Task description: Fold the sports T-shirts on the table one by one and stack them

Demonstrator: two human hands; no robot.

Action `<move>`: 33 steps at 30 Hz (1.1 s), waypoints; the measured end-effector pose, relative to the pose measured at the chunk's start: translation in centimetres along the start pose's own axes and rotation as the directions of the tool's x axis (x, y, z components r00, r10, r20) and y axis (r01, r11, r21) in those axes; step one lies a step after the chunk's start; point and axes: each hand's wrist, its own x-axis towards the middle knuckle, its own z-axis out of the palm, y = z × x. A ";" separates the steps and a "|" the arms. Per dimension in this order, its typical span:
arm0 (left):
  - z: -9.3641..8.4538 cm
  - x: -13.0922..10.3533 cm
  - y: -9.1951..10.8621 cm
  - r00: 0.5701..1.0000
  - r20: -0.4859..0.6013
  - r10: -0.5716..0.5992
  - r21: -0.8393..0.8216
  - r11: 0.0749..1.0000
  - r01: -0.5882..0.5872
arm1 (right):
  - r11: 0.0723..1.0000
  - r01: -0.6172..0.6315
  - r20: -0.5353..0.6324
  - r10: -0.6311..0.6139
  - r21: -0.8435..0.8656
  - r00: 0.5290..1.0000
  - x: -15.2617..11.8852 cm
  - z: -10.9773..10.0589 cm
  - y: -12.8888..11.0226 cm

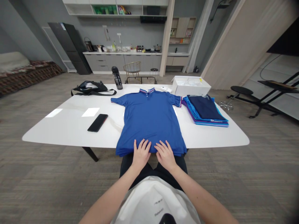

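Observation:
A blue polo shirt is spread out on the white table, its striped collar at the far side and its hem hanging over the near edge. My left hand rests on the hem just left of the middle, fingers spread. Beside it, with a small gap between, my right hand lies on the same hem, fingers apart too. Both palms face down, and neither hand grips the cloth as far as I can see. The short sleeves reach out to both sides; the right cuff lies near a stack of folded clothes.
Left of the shirt lies a black phone. Farther back are a black bag with a strap and a dark bottle. A white box stands behind the folded stack. Beyond the table are a chair and a kitchen counter.

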 end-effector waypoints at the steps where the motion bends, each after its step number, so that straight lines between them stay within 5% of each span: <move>1: 0.0 -0.1 0.1 1.000 -0.018 0.009 -0.009 1.000 -0.010 | 1.000 0.018 -0.028 -0.018 0.021 0.999 -0.2 -0.1 0.0; 5: -0.3 -0.3 0.5 0.993 -0.105 0.043 -0.053 0.997 -0.049 | 0.999 0.012 -0.077 -0.009 0.042 0.997 -0.2 -0.6 -0.4; 10: -1.0 0.0 0.9 0.991 -0.132 0.025 -0.083 0.996 -0.036 | 0.975 -0.208 -0.007 0.208 -0.078 0.978 0.5 -1.1 -0.8; 16: -1.9 -1.1 -1.2 0.986 -0.063 -0.155 -0.009 0.988 0.154 | 0.919 -0.388 -0.192 0.369 -0.072 0.909 -0.6 -3.3 3.0; 19: -2.6 -2.3 -3.4 0.949 -0.100 -0.299 0.027 0.953 0.303 | 0.903 -0.419 -0.259 0.386 -0.089 0.885 -1.6 -4.4 4.3; 25: -4.3 -3.9 -7.0 0.813 -0.212 -0.542 0.071 0.822 0.566 | 0.834 -0.505 -0.172 0.476 -0.224 0.863 -3.0 -4.6 3.9; 29: -5.2 -5.0 -9.2 0.800 -0.241 -0.549 -0.066 0.832 0.551 | 0.816 -0.553 -0.299 0.492 -0.169 0.817 -3.7 -5.4 5.6; 33: -6.4 -5.9 -11.6 0.755 -0.405 -0.516 -0.125 0.849 0.513 | 0.806 -0.585 -0.411 0.505 -0.088 0.759 -4.2 -7.6 7.8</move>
